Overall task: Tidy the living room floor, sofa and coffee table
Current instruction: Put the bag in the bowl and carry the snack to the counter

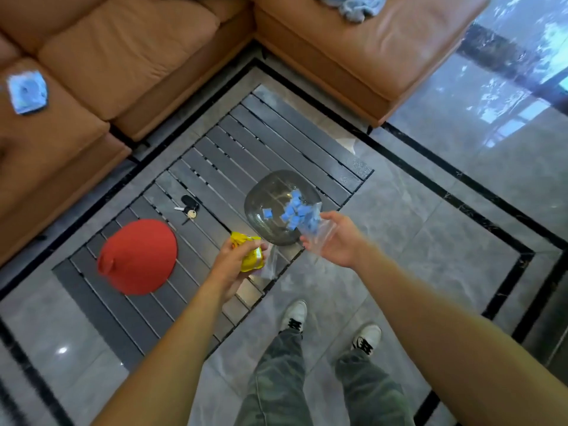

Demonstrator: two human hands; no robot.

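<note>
I stand at the near edge of a dark slatted coffee table (276, 139). My left hand (235, 261) grips a crumpled yellow snack wrapper (250, 252), and a bit of clear plastic hangs beside it. My right hand (333, 239) pinches a clear plastic bag (316, 229) tipped over a dark glass bowl (270, 192). Several small blue wrapped pieces (293, 210) lie in the bowl and at the bag's mouth. A red cap (138, 256) and a bunch of keys (189, 206) lie on the table to the left.
A brown leather corner sofa (129, 59) wraps the far and left sides of the table. A blue packet (27, 92) lies on its left seat and a grey-blue cloth (353, 6) on its right seat. Glossy grey floor tiles (445, 195) with black borders surround everything.
</note>
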